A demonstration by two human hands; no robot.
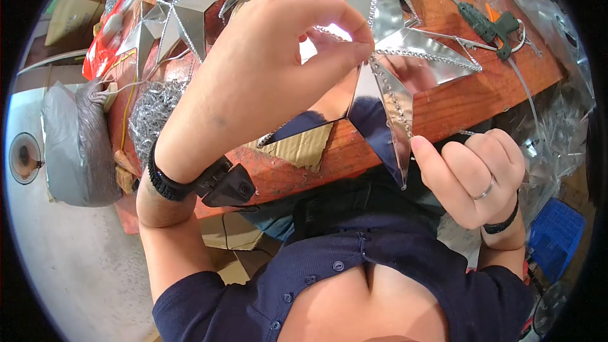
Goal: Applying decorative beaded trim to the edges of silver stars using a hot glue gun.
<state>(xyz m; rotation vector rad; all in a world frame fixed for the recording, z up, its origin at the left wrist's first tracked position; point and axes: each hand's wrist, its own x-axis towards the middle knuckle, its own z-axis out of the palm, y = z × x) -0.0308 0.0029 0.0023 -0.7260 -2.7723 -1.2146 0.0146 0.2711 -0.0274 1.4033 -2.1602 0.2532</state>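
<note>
A mirrored silver star with raised, folded points stands in front of me, its lower point towards my body. Beaded silver trim runs along the ridges of its other points. With thumb and forefinger pinched, my left hand grips a strand of bead trim near the star's centre. That strand hangs over the lower point and curves off its ridge to my right hand. The right fingers are curled, with the forefinger tip at the strand's lower end beside the star's edge; its thumb is hidden.
More mirrored stars lie at the back left. A tangled heap of silver trim sits left of my arm. Cardboard lies under the star. A green glue gun rests at the right, with clear plastic beyond the table edge.
</note>
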